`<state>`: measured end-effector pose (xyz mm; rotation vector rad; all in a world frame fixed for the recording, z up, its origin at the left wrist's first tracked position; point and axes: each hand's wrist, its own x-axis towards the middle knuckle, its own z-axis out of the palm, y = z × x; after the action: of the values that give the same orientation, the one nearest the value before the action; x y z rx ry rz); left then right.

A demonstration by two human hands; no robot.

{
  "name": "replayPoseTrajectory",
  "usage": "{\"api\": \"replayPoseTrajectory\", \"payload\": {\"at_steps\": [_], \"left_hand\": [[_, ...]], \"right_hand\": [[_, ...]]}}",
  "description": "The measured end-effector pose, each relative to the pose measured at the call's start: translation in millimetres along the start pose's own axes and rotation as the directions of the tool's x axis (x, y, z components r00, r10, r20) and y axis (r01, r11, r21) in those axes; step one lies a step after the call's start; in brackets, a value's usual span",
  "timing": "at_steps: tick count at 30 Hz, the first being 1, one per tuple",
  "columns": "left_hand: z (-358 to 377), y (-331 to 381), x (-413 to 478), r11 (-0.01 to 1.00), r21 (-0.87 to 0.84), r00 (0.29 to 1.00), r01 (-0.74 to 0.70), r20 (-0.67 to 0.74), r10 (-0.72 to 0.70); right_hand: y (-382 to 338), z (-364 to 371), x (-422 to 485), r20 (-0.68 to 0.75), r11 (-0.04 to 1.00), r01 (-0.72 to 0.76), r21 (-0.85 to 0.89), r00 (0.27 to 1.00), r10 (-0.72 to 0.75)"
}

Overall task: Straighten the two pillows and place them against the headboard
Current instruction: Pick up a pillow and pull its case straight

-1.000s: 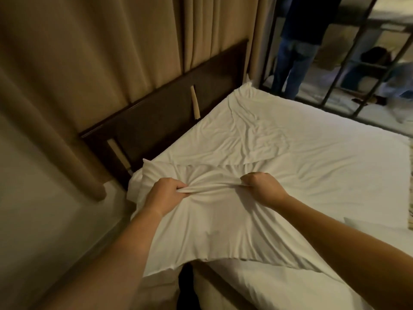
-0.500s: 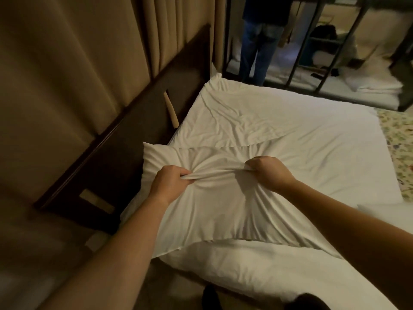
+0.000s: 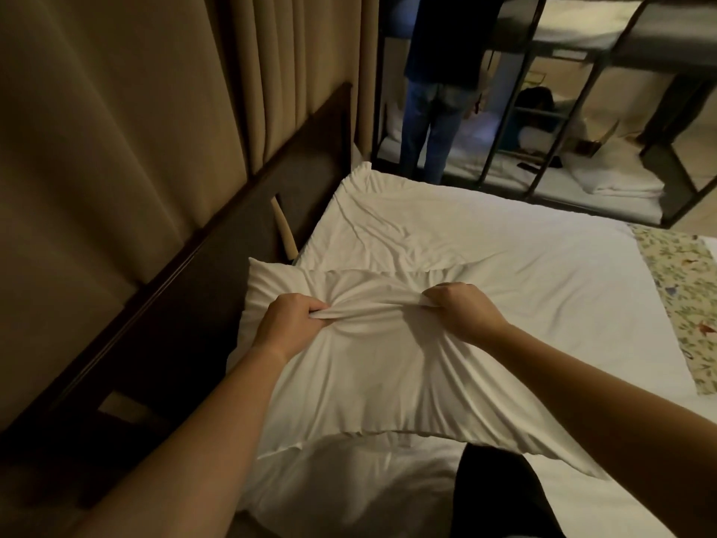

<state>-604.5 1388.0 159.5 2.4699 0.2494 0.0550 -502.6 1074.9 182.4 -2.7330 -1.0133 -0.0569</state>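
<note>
Bed [image 3: 504, 273] — both hands [image 3: 372, 320] bunching white pillow [image 3: 368, 386].

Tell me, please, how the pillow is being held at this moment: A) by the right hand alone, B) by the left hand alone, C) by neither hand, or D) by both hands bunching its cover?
D: the left hand and the right hand each clench a fistful of the pillow cover.

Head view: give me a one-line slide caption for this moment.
Both hands, left hand and right hand, bunch the white pillow's case, holding it beside the dark headboard.
</note>
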Motion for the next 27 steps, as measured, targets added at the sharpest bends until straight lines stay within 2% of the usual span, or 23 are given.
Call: {"api": "replayPoseTrajectory", "payload": {"at_steps": [7, 16, 22, 27], "left_hand": [[43.3, 4.6, 66.0, 0.999, 0.021, 0.999, 0.038, -0.021, -0.037], [154.7, 24.3, 199.7, 0.980, -0.020, 0.980, 0.196, -0.032, -0.196], [191.3, 59.0, 279.5, 0.974, -0.019, 0.973, 0.227, -0.036, -0.228], [196.5, 84.1, 323.4, 0.979, -0.016, 0.975, 0.204, -0.082, -0.205]], "right_hand": [[67.1, 31.8, 44.8, 0.037, 0.999, 0.044, 0.019, 0.998, -0.045], [236.6, 99.6, 135.6, 0.108, 0.987, 0.137, 0.079, 0.984, -0.145], [320.0, 96.7, 198.3, 0.124, 0.984, 0.148, 0.096, 0.979, -0.160], [355.9, 76.5, 230.0, 0.071, 0.986, 0.106, 0.130, 0.991, -0.116]]}}
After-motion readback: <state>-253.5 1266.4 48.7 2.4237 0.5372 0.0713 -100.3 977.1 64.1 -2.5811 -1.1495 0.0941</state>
